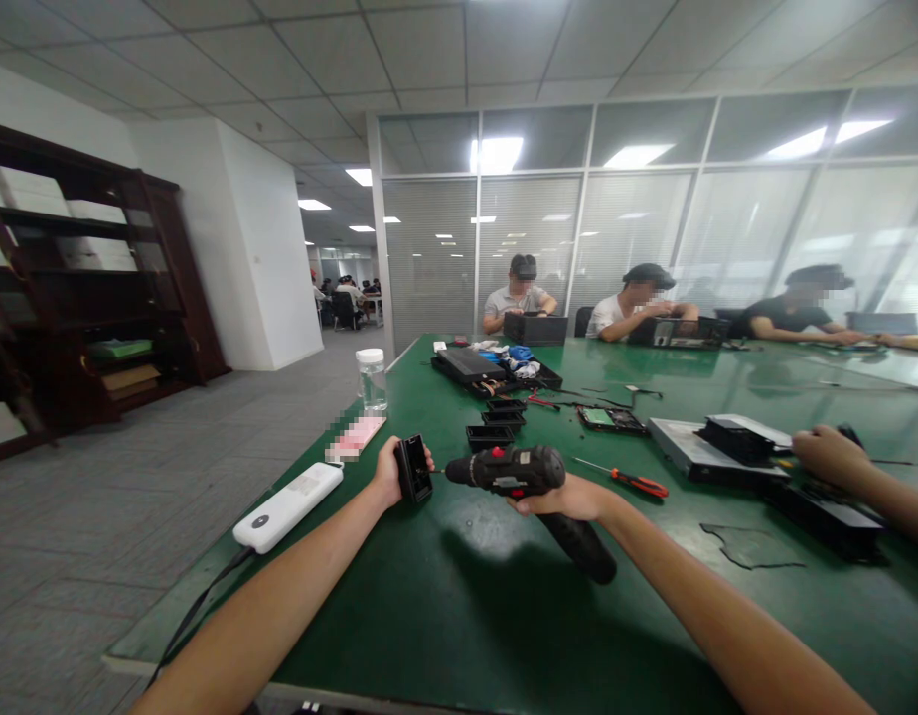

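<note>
My left hand [389, 475] grips a small black rectangular frame-like part [414, 469], tilted up above the table with its hollow side towards the drill. In my right hand [570, 497] is a black cordless drill [511, 471] with red accents, its handle slanting down to the right. The drill's thin bit points left and reaches the black part; whether it sits on a screw is too small to tell. Behind them, several similar black parts [495, 419] stand in a short row. To the right of the drill lies a screwdriver [629, 481] with a red and black handle.
A white power-bank-like device [289, 506] with a black strap and a clear jar [372, 380] line the left table edge. Metal drive-like boxes [697, 447] lie to the right, near another person's hand [832, 455]. Several people sit across the green table [399, 606].
</note>
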Tool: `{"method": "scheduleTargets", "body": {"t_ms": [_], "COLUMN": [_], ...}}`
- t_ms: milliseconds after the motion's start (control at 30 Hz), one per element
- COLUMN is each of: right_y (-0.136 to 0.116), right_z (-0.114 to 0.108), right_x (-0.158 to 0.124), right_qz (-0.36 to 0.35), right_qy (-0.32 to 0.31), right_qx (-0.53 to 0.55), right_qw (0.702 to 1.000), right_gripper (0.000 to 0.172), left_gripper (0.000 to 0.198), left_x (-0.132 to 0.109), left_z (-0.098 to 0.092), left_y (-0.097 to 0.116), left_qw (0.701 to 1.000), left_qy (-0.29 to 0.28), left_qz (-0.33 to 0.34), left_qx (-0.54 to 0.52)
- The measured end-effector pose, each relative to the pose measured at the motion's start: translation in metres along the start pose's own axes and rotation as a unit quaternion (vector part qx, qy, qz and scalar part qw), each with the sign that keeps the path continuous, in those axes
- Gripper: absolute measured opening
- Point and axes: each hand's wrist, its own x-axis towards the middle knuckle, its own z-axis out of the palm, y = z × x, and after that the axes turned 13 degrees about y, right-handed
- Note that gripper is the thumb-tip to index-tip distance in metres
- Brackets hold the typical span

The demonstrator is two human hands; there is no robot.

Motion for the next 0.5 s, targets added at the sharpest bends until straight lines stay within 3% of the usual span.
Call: {"method": "scheduleTargets", "body": {"t_ms": [500], "right_y": [0.0015], "right_z": [-0.0008], "right_x": [-0.0009], "right_qz": [0.019], "right_qy": [0.02], "right_qx": [-0.01], "right_qw": [1.0], "right_gripper": [0.021], "left_gripper": [0.039], "left_x": [0.0055], "left_z": [-0.0062], "left_y": [-0.0011], "left_qw": [0.999], "left_qy": [-0.022], "left_qz": [0.015], "left_qx": [0.017]}}
